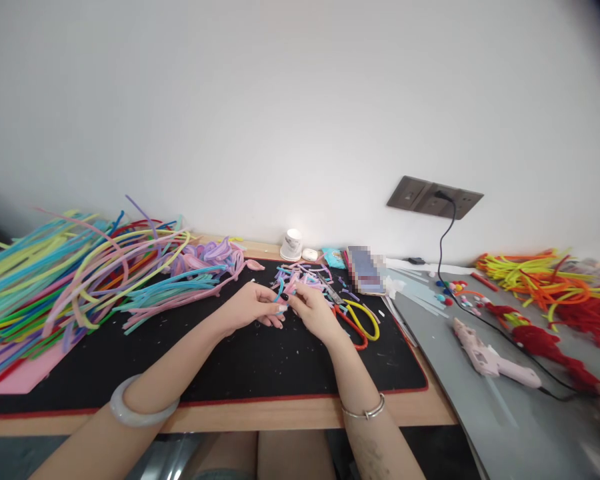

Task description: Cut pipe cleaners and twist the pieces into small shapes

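Over the black mat [260, 367], my left hand [257, 305] pinches a short blue pipe cleaner piece [281, 291]. My right hand [307, 308] is close beside it, fingers pressed together near the same piece; what they hold is too small to make out. Just behind both hands lies a pile of short pink, purple and blue pieces [300, 275]. Scissors with red and yellow handles [369, 321] rest to the right of my right hand, on the mat. To the left is a bunch of teal and pink pipe cleaners [173, 293].
Long coloured pipe cleaners [95, 267] heap at the left. A paper cup [292, 244] and a phone [365, 270] stand and lie toward the wall. At right are a pink glue gun [490, 357], its cable, and red and yellow pipe cleaners [545, 283].
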The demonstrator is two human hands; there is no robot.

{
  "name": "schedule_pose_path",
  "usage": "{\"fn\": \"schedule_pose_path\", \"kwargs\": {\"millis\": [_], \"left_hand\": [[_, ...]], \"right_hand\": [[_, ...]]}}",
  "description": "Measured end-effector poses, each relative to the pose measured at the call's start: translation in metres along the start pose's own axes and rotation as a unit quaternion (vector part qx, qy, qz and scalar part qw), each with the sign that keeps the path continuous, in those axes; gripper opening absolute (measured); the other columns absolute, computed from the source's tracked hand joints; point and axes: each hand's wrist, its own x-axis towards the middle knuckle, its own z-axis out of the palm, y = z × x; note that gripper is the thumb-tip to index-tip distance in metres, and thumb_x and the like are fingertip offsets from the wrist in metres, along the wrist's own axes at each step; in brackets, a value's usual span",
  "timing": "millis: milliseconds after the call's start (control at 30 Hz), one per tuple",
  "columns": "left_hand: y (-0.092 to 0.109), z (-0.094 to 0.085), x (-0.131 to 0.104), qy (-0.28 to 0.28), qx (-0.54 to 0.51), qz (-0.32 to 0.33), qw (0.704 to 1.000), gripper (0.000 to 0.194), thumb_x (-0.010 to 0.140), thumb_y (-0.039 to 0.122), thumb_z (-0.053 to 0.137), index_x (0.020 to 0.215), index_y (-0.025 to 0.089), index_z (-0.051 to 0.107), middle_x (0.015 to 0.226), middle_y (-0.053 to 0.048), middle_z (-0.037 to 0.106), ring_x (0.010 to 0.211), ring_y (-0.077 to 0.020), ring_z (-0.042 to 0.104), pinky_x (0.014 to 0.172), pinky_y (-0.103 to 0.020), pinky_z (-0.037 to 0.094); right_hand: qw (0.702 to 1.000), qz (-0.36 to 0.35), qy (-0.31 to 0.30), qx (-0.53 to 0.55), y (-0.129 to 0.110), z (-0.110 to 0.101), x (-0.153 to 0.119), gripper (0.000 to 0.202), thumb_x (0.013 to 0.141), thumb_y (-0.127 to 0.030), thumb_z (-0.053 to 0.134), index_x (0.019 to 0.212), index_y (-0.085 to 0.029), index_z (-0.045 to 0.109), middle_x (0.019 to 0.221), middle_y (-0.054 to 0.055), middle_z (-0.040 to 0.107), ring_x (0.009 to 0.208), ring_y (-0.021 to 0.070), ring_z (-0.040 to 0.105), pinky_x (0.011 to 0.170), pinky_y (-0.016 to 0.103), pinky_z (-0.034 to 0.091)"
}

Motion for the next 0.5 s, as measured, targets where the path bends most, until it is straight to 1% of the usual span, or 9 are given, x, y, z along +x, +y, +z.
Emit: {"fn": "schedule_pose_path", "kwargs": {"millis": [133, 267, 367, 433, 500], "left_hand": [[-0.0014, 0.0004, 0.0008, -0.005, 0.005, -0.002, 1.0, 0.028, 0.069, 0.038, 0.065, 0.075, 0.011, 0.064, 0.071, -0.009, 0.07, 0.062, -0.0159, 0.066, 0.055, -0.02, 0.049], [-0.0002, 0.0012, -0.0007, -0.022, 0.016, 0.002, 1.0, 0.029, 0.068, 0.04, 0.065, 0.071, 0.011, 0.064, 0.07, -0.008, 0.07, 0.06, -0.0158, 0.066, 0.052, -0.019, 0.048], [0.0005, 0.0018, -0.0026, -0.044, 0.015, 0.002, 0.999, 0.029, 0.068, 0.04, 0.065, 0.07, 0.011, 0.064, 0.07, -0.009, 0.069, 0.059, -0.0162, 0.066, 0.05, -0.019, 0.047], [0.0006, 0.0022, -0.0033, -0.056, 0.014, -0.002, 0.998, 0.028, 0.067, 0.039, 0.066, 0.07, 0.011, 0.064, 0.07, -0.009, 0.069, 0.059, -0.0166, 0.066, 0.05, -0.02, 0.047], [0.001, 0.0024, -0.0036, -0.059, 0.013, -0.003, 0.998, 0.029, 0.066, 0.039, 0.066, 0.07, 0.011, 0.065, 0.07, -0.01, 0.069, 0.059, -0.0167, 0.066, 0.051, -0.02, 0.047]], "right_hand": [[0.995, 0.05, -0.011, 0.09, -0.0002, 0.0009, -0.0005, 0.014, 0.079, -0.026, 0.049, 0.068, -0.018, 0.045, 0.046, -0.007, 0.041, 0.039, 0.0075, 0.037, 0.041, 0.02, 0.028], [0.985, 0.072, -0.015, 0.155, -0.0008, 0.0025, -0.0007, 0.008, 0.076, -0.024, 0.052, 0.072, -0.018, 0.048, 0.046, -0.008, 0.041, 0.035, 0.0065, 0.037, 0.036, 0.019, 0.027], [0.979, 0.096, -0.031, 0.178, -0.0029, 0.0026, -0.0004, 0.008, 0.072, -0.022, 0.054, 0.078, -0.017, 0.053, 0.054, -0.006, 0.047, 0.038, 0.0056, 0.037, 0.036, 0.018, 0.027], [0.981, 0.081, -0.027, 0.175, -0.004, 0.0023, 0.0001, 0.008, 0.071, -0.021, 0.056, 0.076, -0.016, 0.056, 0.066, -0.002, 0.052, 0.045, 0.0062, 0.042, 0.04, 0.019, 0.031], [0.985, 0.053, -0.011, 0.165, -0.0039, 0.002, 0.0005, 0.005, 0.07, -0.021, 0.056, 0.07, -0.016, 0.055, 0.071, 0.0, 0.054, 0.053, 0.0073, 0.045, 0.045, 0.019, 0.035]]}}
